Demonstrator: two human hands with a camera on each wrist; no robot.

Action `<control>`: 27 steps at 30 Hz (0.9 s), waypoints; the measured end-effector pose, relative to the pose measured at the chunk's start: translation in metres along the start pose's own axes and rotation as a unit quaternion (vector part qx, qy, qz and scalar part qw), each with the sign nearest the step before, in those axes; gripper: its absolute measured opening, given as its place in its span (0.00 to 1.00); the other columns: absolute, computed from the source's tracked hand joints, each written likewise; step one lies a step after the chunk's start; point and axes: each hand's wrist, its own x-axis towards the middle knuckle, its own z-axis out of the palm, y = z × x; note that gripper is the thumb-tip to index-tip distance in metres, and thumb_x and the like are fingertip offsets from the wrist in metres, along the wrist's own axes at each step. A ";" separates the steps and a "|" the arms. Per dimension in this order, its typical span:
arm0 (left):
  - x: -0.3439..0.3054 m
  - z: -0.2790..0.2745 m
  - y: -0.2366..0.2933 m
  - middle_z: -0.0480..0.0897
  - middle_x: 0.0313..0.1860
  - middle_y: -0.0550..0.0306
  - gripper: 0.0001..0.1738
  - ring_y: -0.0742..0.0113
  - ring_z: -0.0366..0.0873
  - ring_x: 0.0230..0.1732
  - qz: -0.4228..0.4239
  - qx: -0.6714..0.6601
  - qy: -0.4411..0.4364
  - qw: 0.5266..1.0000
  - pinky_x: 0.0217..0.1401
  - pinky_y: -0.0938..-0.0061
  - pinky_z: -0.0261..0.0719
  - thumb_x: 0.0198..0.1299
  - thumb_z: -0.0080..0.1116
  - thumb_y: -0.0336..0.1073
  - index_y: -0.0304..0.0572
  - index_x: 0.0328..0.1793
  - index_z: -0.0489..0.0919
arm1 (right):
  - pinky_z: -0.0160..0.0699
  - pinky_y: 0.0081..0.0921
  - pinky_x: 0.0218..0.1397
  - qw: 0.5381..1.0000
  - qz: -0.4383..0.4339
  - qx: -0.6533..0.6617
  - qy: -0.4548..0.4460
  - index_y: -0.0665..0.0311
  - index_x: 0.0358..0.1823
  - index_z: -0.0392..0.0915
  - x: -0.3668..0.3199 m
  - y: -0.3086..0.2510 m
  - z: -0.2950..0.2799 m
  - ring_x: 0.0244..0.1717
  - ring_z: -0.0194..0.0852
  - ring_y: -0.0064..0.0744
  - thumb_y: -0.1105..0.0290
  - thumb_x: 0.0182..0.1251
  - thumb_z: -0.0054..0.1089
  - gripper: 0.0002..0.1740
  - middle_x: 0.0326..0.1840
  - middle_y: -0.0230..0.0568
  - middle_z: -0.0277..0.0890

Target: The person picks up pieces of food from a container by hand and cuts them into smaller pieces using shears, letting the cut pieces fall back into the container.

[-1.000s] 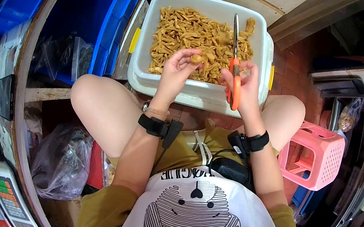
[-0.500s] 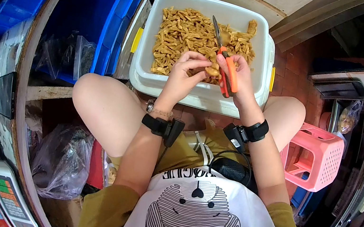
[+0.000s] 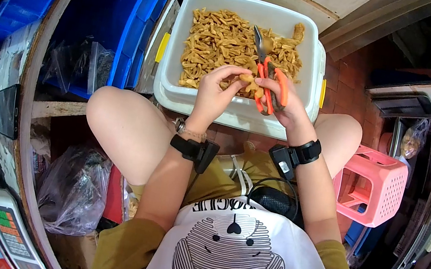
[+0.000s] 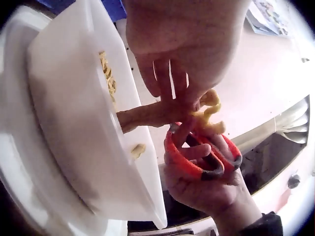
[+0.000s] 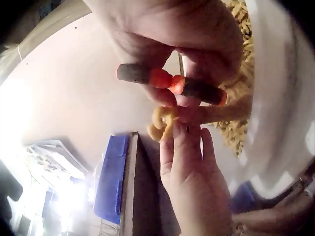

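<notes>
My left hand point(image 3: 214, 90) is over the near rim of the white bin, pinching a yellow-brown chicken foot point(image 3: 251, 86) between thumb and fingers. Its curled yellow toes point(image 4: 215, 126) stick out beside the fingertips in the left wrist view. Close on the right, my right hand point(image 3: 292, 106) holds scissors point(image 3: 283, 86) with orange and black handles. Their dark blades point away over the bin, and the handle loops point(image 4: 185, 160) stand apart. The right fingertips meet the chicken foot too, beside the left thumb.
The white bin point(image 3: 171, 47) holds a thick layer of similar yellow-brown pieces. Blue crates point(image 3: 131, 35) stand at the left. A pink stool point(image 3: 389, 186) is by the right knee. At lower left are a clear plastic bag point(image 3: 75, 191) and a scale point(image 3: 11, 231).
The right hand has come left to the left hand, and the scissors have tilted from upright to leaning left. Since half a second ago their handles have spread apart.
</notes>
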 end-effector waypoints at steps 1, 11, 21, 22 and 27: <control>0.000 0.000 -0.002 0.83 0.47 0.54 0.13 0.69 0.80 0.49 -0.001 0.002 0.000 1.000 0.54 0.75 0.78 0.57 0.58 0.21 0.35 0.48 0.83 | 0.70 0.18 0.18 1.000 0.006 0.018 -0.001 0.65 0.44 0.69 0.002 0.004 -0.001 0.18 0.72 0.20 0.70 0.55 0.71 0.21 0.28 0.33 0.72; -0.001 0.005 -0.014 0.83 0.42 0.59 0.10 0.74 0.80 0.44 -0.030 -0.041 0.024 0.998 0.50 0.77 0.78 0.59 0.61 0.23 0.34 0.48 0.81 | 0.73 0.21 0.20 0.998 -0.007 0.041 0.048 0.64 0.48 0.59 0.012 0.030 0.003 0.18 0.71 0.24 0.77 0.53 0.65 0.25 0.28 0.37 0.71; -0.003 0.002 -0.016 0.84 0.38 0.60 0.09 0.78 0.78 0.38 -0.039 -0.086 0.092 0.991 0.44 0.80 0.77 0.59 0.64 0.26 0.34 0.45 0.81 | 0.70 0.21 0.20 0.995 -0.051 -0.034 0.073 0.57 0.41 0.56 0.013 0.037 0.016 0.19 0.71 0.24 0.78 0.53 0.64 0.23 0.26 0.34 0.70; -0.003 0.002 -0.017 0.84 0.38 0.60 0.09 0.78 0.78 0.38 -0.039 -0.086 0.092 0.991 0.44 0.80 0.77 0.59 0.64 0.26 0.34 0.45 0.81 | 0.70 0.21 0.20 0.995 -0.052 -0.034 0.073 0.57 0.41 0.56 0.014 0.036 0.016 0.19 0.71 0.24 0.78 0.53 0.64 0.23 0.26 0.34 0.70; -0.003 0.000 -0.021 0.80 0.36 0.64 0.11 0.79 0.75 0.38 -0.050 -0.101 0.117 0.987 0.42 0.83 0.73 0.60 0.66 0.29 0.36 0.47 0.79 | 0.70 0.20 0.23 0.990 -0.104 -0.093 0.035 0.58 0.42 0.51 0.021 0.042 0.012 0.23 0.69 0.19 0.79 0.52 0.66 0.29 0.27 0.33 0.69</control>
